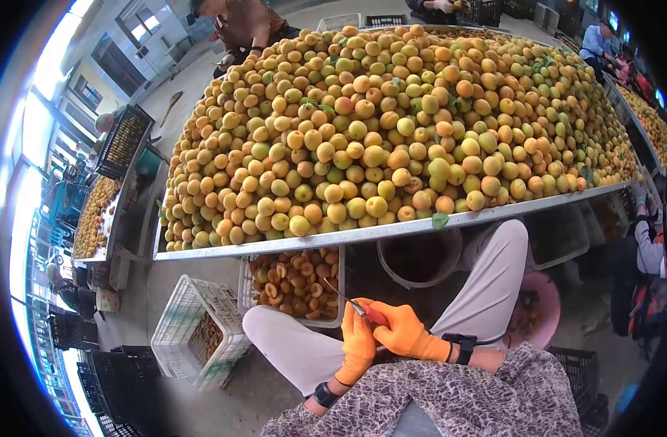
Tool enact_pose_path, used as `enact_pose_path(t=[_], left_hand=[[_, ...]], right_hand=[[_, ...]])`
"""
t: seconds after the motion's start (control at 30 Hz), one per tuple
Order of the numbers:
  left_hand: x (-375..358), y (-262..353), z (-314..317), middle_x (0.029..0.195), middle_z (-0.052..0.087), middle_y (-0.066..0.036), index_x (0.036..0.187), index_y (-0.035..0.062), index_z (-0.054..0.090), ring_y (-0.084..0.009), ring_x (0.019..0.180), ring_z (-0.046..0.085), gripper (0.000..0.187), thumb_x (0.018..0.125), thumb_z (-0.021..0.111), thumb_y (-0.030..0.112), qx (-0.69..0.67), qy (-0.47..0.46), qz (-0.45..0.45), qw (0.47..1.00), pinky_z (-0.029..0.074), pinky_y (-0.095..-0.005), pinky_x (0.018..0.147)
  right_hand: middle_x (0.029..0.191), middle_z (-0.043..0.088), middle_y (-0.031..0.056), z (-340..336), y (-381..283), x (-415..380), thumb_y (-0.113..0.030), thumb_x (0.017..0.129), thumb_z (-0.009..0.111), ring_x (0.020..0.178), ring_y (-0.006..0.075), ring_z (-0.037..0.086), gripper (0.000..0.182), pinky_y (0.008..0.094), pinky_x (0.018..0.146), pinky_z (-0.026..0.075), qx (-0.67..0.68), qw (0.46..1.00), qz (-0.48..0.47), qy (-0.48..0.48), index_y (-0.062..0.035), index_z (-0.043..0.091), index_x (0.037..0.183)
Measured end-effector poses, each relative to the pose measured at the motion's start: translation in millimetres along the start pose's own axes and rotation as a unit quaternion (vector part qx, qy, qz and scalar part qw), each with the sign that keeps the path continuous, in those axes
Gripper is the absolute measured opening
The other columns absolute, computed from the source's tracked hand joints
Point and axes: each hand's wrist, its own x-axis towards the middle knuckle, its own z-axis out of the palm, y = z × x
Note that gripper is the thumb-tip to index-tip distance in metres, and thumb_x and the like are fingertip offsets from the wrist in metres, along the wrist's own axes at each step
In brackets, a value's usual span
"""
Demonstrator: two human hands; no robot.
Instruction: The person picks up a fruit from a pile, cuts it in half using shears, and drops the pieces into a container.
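Note:
My right hand (407,333), in an orange glove, is closed around the red handle of a knife (377,315). Its thin, slightly curved blade points up and left, away from my body. Beside it my left hand (357,344), also gloved in orange, is closed with its fingertips close to the base of the blade; whether anything is in it cannot be seen. Both hands are above my lap. Just past them a white crate (341,282) contains halved apricots (295,280). Beyond my knees, whole apricots (362,131) are heaped on a metal-edged table (348,239).
An open white basket (228,331) with small brown pieces, probably pits, stands left of my leg. A round tub (421,277) is under the table, and a pink basin (541,313) lies right of my knee. Other people, one in a brown top (249,25), are around the tables.

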Motion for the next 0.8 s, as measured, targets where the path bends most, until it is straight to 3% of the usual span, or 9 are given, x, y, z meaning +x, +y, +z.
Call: enact_pose_path(t=[0.13, 0.17, 0.27, 0.33, 0.5, 0.57, 0.63, 0.7, 0.8], left_hand=[[6, 4, 7, 0.094, 0.057, -0.003, 0.110, 0.0035, 0.054, -0.0110, 0.083, 0.055, 0.036, 0.102, 0.042, 0.037, -0.100, -0.032, -0.011, 0.994, 0.046, -0.0248, 0.074], [9, -1, 8, 0.095, 0.057, -0.003, 0.109, 0.0037, 0.054, -0.0113, 0.083, 0.055, 0.040, 0.102, 0.041, 0.041, -0.117, 0.005, -0.080, 0.990, 0.046, -0.0246, 0.074], [11, 11, 4, 0.095, 0.058, -0.003, 0.112, 0.0044, 0.054, -0.0123, 0.084, 0.056, 0.043, 0.102, 0.040, 0.044, -0.043, -0.037, 0.001, 0.998, 0.047, -0.0250, 0.075], [11, 19, 6, 0.095, 0.059, -0.003, 0.113, 0.0059, 0.055, -0.0119, 0.084, 0.056, 0.044, 0.102, 0.040, 0.046, -0.040, -0.045, -0.162, 0.985, 0.048, -0.0246, 0.072], [21, 22, 12, 0.089, 0.059, -0.003, 0.109, 0.0073, 0.057, -0.0111, 0.077, 0.055, 0.044, 0.101, 0.040, 0.047, -0.048, -0.039, -0.213, 0.975, 0.048, -0.0249, 0.064], [30, 22, 14, 0.084, 0.058, -0.001, 0.103, 0.0088, 0.058, -0.0117, 0.072, 0.054, 0.042, 0.100, 0.041, 0.047, -0.070, -0.056, -0.247, 0.965, 0.048, -0.0257, 0.062], [32, 13, 13, 0.081, 0.056, -0.002, 0.103, 0.0091, 0.056, -0.0111, 0.071, 0.053, 0.036, 0.101, 0.041, 0.042, 0.102, -0.137, -0.006, 0.985, 0.046, -0.0258, 0.058], [33, -3, 25, 0.082, 0.055, -0.003, 0.104, 0.0074, 0.054, -0.0102, 0.064, 0.051, 0.033, 0.102, 0.039, 0.037, 0.033, -0.086, 0.058, 0.994, 0.042, -0.0247, 0.052], [46, 68, 21, 0.081, 0.054, -0.003, 0.105, 0.0057, 0.053, -0.0092, 0.058, 0.048, 0.032, 0.102, 0.037, 0.033, 0.147, -0.187, -0.052, 0.970, 0.039, -0.0233, 0.048]], right_hand=[[0.081, 0.067, 0.0190, 6, 10, -3, -0.005, 0.077, 0.059, 0.073, 0.0328, 0.069, 0.040, 0.0342, 0.064, 0.053, -0.068, 0.994, -0.048, 0.069, -0.0057, 0.062, 0.117], [0.080, 0.066, 0.0202, 7, 8, -2, -0.007, 0.081, 0.061, 0.072, 0.0292, 0.069, 0.029, 0.0326, 0.065, 0.052, -0.049, 0.992, -0.071, 0.090, -0.0046, 0.064, 0.110], [0.078, 0.066, 0.0153, -1, 5, 1, -0.011, 0.085, 0.065, 0.068, 0.0187, 0.066, 0.023, 0.0290, 0.065, 0.051, -0.029, 0.997, -0.037, 0.069, -0.0033, 0.065, 0.106], [0.074, 0.064, 0.0079, -8, 6, 3, -0.015, 0.086, 0.069, 0.067, 0.0092, 0.059, 0.023, 0.0259, 0.064, 0.050, 0.055, 0.996, 0.055, 0.039, -0.0021, 0.065, 0.104], [0.078, 0.068, 0.0112, -16, 39, 11, -0.014, 0.084, 0.069, 0.067, 0.0120, 0.062, 0.029, 0.0295, 0.064, 0.051, 0.142, 0.988, 0.053, 0.000, -0.0047, 0.066, 0.111], [0.079, 0.067, 0.0143, -22, 22, 11, -0.013, 0.080, 0.068, 0.065, 0.0201, 0.066, 0.033, 0.0315, 0.063, 0.051, -0.017, 0.999, 0.006, 0.033, -0.0070, 0.066, 0.113], [0.080, 0.066, 0.0160, -25, 11, 13, -0.013, 0.077, 0.067, 0.066, 0.0290, 0.066, 0.038, 0.0334, 0.063, 0.052, -0.091, 0.993, -0.049, 0.062, -0.0105, 0.066, 0.115], [0.081, 0.067, 0.0152, -29, 6, 13, -0.014, 0.077, 0.066, 0.068, 0.0315, 0.066, 0.039, 0.0342, 0.061, 0.053, -0.154, 0.978, -0.084, 0.116, -0.0124, 0.066, 0.115], [0.069, 0.061, 0.0092, -43, 15, 11, -0.006, 0.078, 0.065, 0.058, 0.0169, 0.059, 0.032, 0.0284, 0.054, 0.047, -0.110, 0.967, -0.125, 0.193, -0.0084, 0.068, 0.110]])
